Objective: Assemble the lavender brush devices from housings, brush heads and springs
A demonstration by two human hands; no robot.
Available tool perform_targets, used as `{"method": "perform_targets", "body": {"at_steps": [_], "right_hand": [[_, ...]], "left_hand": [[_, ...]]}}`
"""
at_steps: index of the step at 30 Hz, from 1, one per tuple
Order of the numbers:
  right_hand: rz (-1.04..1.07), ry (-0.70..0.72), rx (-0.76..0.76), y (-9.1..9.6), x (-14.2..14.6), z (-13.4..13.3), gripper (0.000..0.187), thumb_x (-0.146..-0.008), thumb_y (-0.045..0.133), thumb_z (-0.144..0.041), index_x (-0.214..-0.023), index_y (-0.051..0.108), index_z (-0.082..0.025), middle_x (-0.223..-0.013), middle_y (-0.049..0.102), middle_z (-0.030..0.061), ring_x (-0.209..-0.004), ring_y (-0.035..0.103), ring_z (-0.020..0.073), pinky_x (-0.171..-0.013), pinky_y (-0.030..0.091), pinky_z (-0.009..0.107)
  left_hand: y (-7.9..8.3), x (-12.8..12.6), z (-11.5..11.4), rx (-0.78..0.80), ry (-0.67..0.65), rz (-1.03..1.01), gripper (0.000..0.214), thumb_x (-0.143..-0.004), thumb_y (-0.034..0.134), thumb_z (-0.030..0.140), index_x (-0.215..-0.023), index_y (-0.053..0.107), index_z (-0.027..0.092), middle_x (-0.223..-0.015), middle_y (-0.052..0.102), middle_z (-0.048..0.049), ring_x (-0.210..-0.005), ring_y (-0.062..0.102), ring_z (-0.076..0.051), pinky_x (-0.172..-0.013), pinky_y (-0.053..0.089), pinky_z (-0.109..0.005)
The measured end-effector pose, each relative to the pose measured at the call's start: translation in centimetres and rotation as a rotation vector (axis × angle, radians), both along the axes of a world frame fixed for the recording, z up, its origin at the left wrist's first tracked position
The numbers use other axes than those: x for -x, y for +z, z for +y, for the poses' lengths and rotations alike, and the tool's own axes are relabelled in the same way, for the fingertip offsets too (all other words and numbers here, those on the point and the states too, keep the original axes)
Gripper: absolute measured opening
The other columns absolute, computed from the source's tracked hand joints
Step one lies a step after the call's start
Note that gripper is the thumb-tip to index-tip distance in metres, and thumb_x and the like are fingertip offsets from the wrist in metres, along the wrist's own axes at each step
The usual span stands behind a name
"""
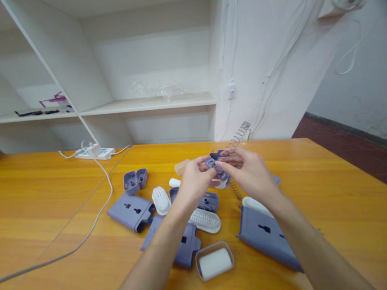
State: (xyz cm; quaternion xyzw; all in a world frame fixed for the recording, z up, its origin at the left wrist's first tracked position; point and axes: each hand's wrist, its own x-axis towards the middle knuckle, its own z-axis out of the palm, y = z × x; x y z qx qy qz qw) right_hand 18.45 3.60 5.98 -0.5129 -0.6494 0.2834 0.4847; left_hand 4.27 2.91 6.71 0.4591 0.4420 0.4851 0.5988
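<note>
In front of me, above the table, my left hand is closed on the left side of a small purple plastic part. My right hand pinches the same part from the right, thumb on its near face. A thin metal coil spring rises behind my right fingers; whether they grip it I cannot tell. Another dark coil shows below the hands. Around them lie purple housings, a purple two-part case, a white ribbed oval piece and a longer white bristled oval piece.
Nearest me stands a clear plastic box with a white block inside. A larger purple housing lies under my right forearm. A white cable runs across the left side from a power strip. White shelves stand behind the table.
</note>
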Motion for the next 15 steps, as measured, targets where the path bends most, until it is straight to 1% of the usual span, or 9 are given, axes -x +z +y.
{"method": "perform_targets", "body": {"at_steps": [5,8,12,15], "right_hand": [[-0.111,-0.018,-0.012,0.29,-0.2,-0.16,0.02,-0.078,0.068,-0.027,-0.096,0.064,-0.019,-0.088,0.076,0.0065,-0.08,0.073,0.022,-0.072,0.058,0.033],[-0.173,-0.03,-0.021,0.55,-0.34,-0.27,0.02,-0.079,0.067,-0.028,-0.096,0.065,-0.02,-0.089,0.076,0.0067,-0.08,0.073,0.0225,-0.072,0.057,0.034],[-0.172,-0.036,-0.025,0.6,-0.34,-0.3,0.021,-0.079,0.067,-0.029,-0.098,0.065,-0.02,-0.09,0.076,0.0071,-0.082,0.073,0.0232,-0.071,0.057,0.034],[-0.152,-0.038,-0.037,0.46,-0.22,-0.21,0.019,-0.079,0.067,-0.029,-0.096,0.065,-0.02,-0.088,0.077,0.007,-0.081,0.073,0.0235,-0.071,0.057,0.034]], "left_hand": [[-0.38,-0.19,0.12,0.022,0.022,-0.006,0.041,-0.076,0.062,0.003,-0.118,0.059,0.005,-0.094,0.073,-0.0141,-0.068,0.068,-0.014,-0.061,0.058,-0.026],[-0.37,-0.22,0.01,0.027,0.01,-0.029,0.04,-0.076,0.066,0.006,-0.116,0.059,0.006,-0.095,0.072,-0.0142,-0.069,0.068,-0.014,-0.062,0.058,-0.026],[-0.23,-0.2,-0.19,0.008,-0.013,-0.035,0.036,-0.078,0.066,0.009,-0.113,0.06,0.007,-0.091,0.072,-0.0126,-0.068,0.068,-0.014,-0.062,0.057,-0.027],[-0.26,-0.19,-0.2,0.009,-0.006,-0.029,0.035,-0.078,0.065,0.009,-0.112,0.061,0.007,-0.089,0.072,-0.0114,-0.069,0.068,-0.015,-0.063,0.058,-0.027]]}}
